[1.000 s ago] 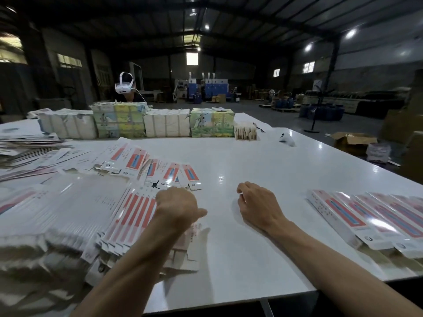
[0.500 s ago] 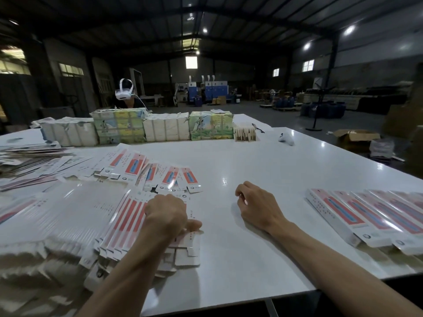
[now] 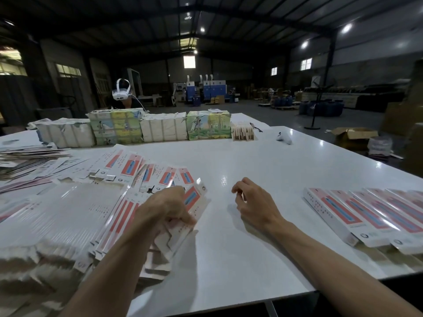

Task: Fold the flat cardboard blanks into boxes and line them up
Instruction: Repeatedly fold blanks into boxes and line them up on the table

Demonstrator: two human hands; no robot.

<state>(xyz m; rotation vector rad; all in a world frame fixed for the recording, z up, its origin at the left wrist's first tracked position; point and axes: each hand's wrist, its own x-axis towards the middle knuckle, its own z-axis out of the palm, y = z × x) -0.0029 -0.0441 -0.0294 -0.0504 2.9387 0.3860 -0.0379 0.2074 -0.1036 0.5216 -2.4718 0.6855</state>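
- My left hand (image 3: 163, 208) has its fingers curled round one blank (image 3: 194, 197), pinching it at the right edge of the stack of blanks (image 3: 68, 216). The blank is tipped up off the pile, prob. so it peels away alone w/o dragging its neighbours.
- My right hand (image 3: 254, 202) holds nothing, fingers loosely bent, well right of the stack over bare table (image 3: 229, 259). Can't tell if it touches the top. It reads as parked there to take the blank's other end for folding.
- Step in hand, I'd say: picking up the next blank; no fold begun on it.
- The stack is shingled, long edges stepped, w/ loose blanks fanned just beyond it. Stepped edges give fingertips smth to catch.
- Folded boxes (image 3: 366, 216) lie far right of the stack, side by side and touching, ends toward me. The row runs out of frame, so count unknown. Next box prob. goes on the end facing the stack.
- Open room: the wide bare strip btwn stack and boxes is my folding zone. The near table edge sits close under both forearms; the stack's near flaps are too blurred to tell if they overhang it.
- Wrapped bundles (image 3: 160, 128) line the side beyond the stack, well clear of both hands.
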